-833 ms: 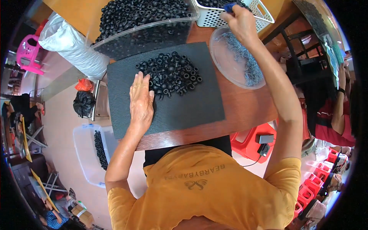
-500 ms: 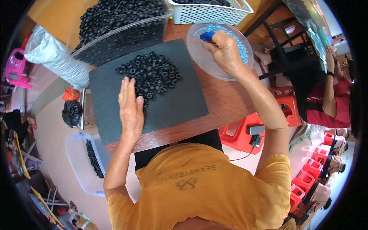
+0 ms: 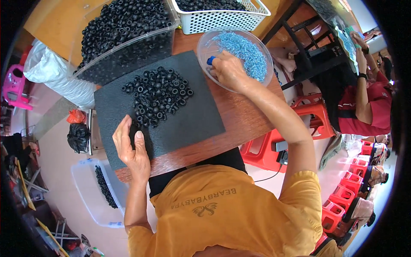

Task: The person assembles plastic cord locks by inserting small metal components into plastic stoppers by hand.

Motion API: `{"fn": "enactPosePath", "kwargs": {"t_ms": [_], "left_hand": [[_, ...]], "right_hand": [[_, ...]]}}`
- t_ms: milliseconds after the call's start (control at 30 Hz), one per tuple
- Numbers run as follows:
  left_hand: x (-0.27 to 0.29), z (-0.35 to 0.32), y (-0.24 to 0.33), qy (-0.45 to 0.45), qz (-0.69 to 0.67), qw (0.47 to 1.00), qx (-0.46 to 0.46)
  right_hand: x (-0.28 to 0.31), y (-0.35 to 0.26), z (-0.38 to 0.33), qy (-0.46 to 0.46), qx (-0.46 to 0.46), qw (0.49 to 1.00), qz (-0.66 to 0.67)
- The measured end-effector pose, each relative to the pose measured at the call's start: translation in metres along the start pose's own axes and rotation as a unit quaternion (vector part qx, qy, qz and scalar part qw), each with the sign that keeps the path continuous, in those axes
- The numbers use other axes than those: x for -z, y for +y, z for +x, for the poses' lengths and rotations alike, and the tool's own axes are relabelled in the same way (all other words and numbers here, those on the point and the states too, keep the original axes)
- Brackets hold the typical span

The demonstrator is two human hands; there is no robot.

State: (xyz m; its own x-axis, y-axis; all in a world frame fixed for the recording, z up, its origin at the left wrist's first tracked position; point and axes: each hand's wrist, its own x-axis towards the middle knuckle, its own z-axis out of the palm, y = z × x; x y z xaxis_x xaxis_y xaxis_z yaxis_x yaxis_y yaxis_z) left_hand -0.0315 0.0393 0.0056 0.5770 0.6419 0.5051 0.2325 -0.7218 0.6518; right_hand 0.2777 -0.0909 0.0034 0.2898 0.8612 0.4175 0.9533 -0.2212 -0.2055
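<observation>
A loose pile of small black ring-shaped parts (image 3: 160, 96) lies on a dark grey mat (image 3: 201, 120). My left hand (image 3: 132, 147) rests at the mat's near left part, fingers stretched and thumb apart, just short of the pile and holding nothing. My right hand (image 3: 231, 70) is over the left side of a round clear bowl (image 3: 269, 77), its fingers closed. A small blue object (image 3: 210, 60) sticks out at those fingers; the rest of it is hidden. Tiny light-blue bead-like pieces (image 3: 246, 49) are heaped in the bowl beyond the hand.
Behind the mat stands a clear bin (image 3: 128, 45) full of black parts, beside a white perforated basket (image 3: 222, 19). A white sack (image 3: 70, 81) and a clear tub (image 3: 85, 201) are to the left. Red stools (image 3: 265, 150) and a seated person (image 3: 368, 103) are to the right.
My left hand has drawn back from the pile, its thumb spreading. My right hand has moved lower, to the bowl's left side, and more blue pieces show. The view has shifted slightly.
</observation>
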Motion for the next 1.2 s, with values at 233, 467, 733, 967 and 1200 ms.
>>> {"fn": "enactPosePath", "kwargs": {"t_ms": [233, 467, 733, 967, 1200], "left_hand": [[0.005, -0.004, 0.001, 0.01, -0.015, 1.0, 0.006], [0.003, -0.009, 0.006, -0.007, -0.027, 0.999, 0.029], [0.003, -0.013, 0.014, 0.01, -0.045, 0.999, 0.008], [-0.017, -0.018, 0.033, -0.038, -0.193, 0.979, 0.054], [-0.041, -0.009, 0.038, -0.05, -0.365, 0.915, 0.165]], "right_hand": [[0.007, 0.016, -0.002, 0.014, -0.036, 0.999, 0.013], [-0.002, 0.002, 0.008, 0.024, 0.004, 0.999, 0.026], [0.007, 0.005, 0.004, 0.005, -0.08, 0.996, 0.048], [0.024, -0.081, -0.012, 0.002, -0.013, 0.971, 0.239], [0.007, -0.134, -0.023, -0.044, 0.013, 0.952, 0.302]]}}
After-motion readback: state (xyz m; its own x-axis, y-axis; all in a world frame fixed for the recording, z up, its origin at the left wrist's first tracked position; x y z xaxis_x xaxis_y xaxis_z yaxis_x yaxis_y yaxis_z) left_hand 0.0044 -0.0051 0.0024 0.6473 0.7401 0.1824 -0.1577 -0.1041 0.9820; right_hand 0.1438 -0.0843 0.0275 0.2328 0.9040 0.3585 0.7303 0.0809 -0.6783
